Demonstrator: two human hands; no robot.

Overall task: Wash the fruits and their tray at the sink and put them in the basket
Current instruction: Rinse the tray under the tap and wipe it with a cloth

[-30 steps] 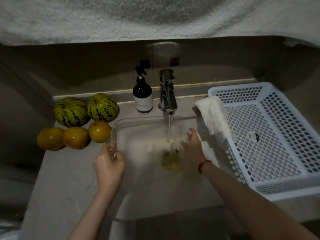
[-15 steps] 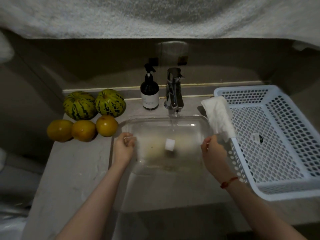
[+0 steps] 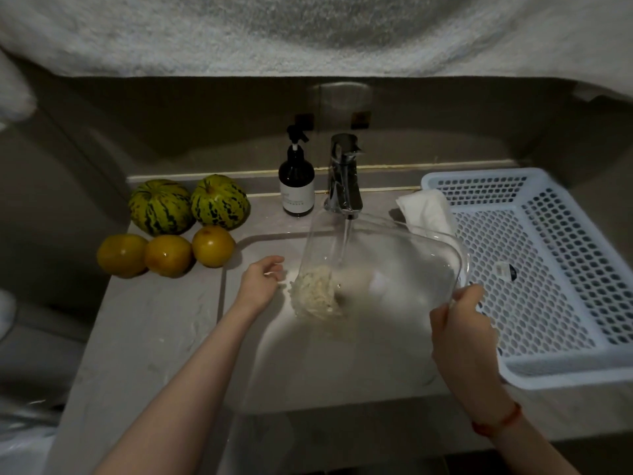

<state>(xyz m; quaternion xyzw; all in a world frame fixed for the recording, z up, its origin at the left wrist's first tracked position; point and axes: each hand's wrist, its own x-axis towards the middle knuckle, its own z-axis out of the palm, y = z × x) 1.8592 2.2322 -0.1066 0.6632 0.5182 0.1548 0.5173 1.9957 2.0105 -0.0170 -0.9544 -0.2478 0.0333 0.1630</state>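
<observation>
A clear plastic tray [image 3: 428,248] is tilted over the sink [image 3: 308,371], its right side raised and water foaming out at its low left end [image 3: 315,293]. My right hand [image 3: 462,320] grips the tray's right rim. My left hand [image 3: 262,279] hovers with relaxed fingers just left of the tray's low end, holding nothing. Water runs from the faucet [image 3: 344,176] into the tray. Two striped green melons [image 3: 161,207] and three oranges [image 3: 168,255] sit on the counter at the left. The white basket [image 3: 582,337] stands at the right.
A dark soap pump bottle [image 3: 296,186] stands left of the faucet. A white cloth [image 3: 426,207] hangs over the basket's near-left corner. The stone counter [image 3: 147,337] runs along the sink's left side.
The tray went from level in both hands to tilted, right side up. My left hand let go of its left rim. Water now pours out at the low end.
</observation>
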